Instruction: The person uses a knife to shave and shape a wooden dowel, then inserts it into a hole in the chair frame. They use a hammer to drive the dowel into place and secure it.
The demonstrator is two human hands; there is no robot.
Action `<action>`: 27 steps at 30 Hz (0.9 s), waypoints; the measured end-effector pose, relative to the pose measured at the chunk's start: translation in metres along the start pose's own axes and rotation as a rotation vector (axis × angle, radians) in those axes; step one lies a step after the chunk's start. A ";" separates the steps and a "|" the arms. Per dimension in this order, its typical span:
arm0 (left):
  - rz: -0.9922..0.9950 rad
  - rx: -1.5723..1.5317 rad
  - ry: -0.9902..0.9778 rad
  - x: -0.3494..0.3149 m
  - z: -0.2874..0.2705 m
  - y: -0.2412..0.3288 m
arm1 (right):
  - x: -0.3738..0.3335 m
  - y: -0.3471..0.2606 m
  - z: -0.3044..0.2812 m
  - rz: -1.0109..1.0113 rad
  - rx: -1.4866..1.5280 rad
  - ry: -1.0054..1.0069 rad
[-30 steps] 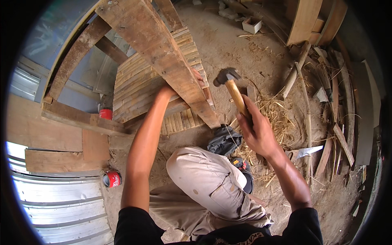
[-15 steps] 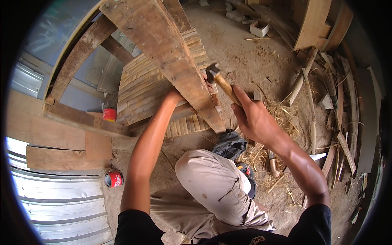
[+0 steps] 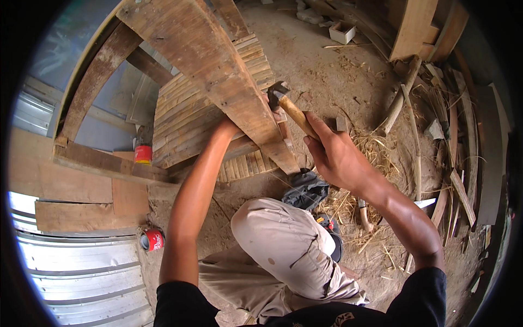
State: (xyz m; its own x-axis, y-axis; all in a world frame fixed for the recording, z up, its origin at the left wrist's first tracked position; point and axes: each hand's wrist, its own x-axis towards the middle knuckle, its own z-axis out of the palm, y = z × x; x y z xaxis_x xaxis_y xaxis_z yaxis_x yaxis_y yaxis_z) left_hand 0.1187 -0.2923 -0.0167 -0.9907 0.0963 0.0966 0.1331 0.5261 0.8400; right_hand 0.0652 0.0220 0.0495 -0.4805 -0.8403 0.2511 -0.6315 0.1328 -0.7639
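Note:
My right hand (image 3: 343, 155) is closed around the wooden handle of a hammer (image 3: 296, 115). The hammer's dark metal head is beside the right edge of a wide wooden plank (image 3: 204, 68). That plank slants across a wooden frame (image 3: 109, 161). My left hand (image 3: 229, 127) reaches under the plank, which hides most of it; only a bit of fingertip seems to show at the far edge, near the hammer head. What those fingers hold cannot be made out. Behind and below the plank is a panel of narrow split slats (image 3: 188, 117).
Two red cans stand at left, one by the frame (image 3: 143, 154) and one on the dirt floor (image 3: 152, 240). A dark cloth or bag (image 3: 306, 189) lies before my knee. Straw (image 3: 376, 158), a wooden-handled tool (image 3: 365, 217) and stacked timber (image 3: 463, 147) are at right.
The hammer head has swung slightly left and nearer to the plank's edge, its angle turned a little. My left hand stays under the plank. The whole view has shifted slightly.

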 end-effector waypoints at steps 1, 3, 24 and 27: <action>-0.015 -0.125 -0.035 0.000 -0.001 -0.002 | 0.001 -0.001 0.000 -0.002 0.011 0.016; 0.043 -1.038 -0.213 -0.003 -0.003 -0.005 | 0.002 -0.001 -0.002 -0.005 0.007 -0.025; -0.293 0.371 0.523 -0.040 -0.003 0.006 | -0.011 0.000 -0.002 0.058 0.079 0.105; -0.279 0.687 0.448 -0.042 0.003 -0.014 | -0.010 0.000 -0.002 0.063 0.066 0.060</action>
State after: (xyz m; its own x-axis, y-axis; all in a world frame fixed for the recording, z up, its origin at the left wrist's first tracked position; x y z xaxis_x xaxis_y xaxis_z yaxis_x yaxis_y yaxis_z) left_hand 0.1581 -0.3006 -0.0343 -0.8893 -0.3780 0.2574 -0.2707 0.8888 0.3698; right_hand 0.0683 0.0312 0.0480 -0.5548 -0.7979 0.2356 -0.5587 0.1475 -0.8162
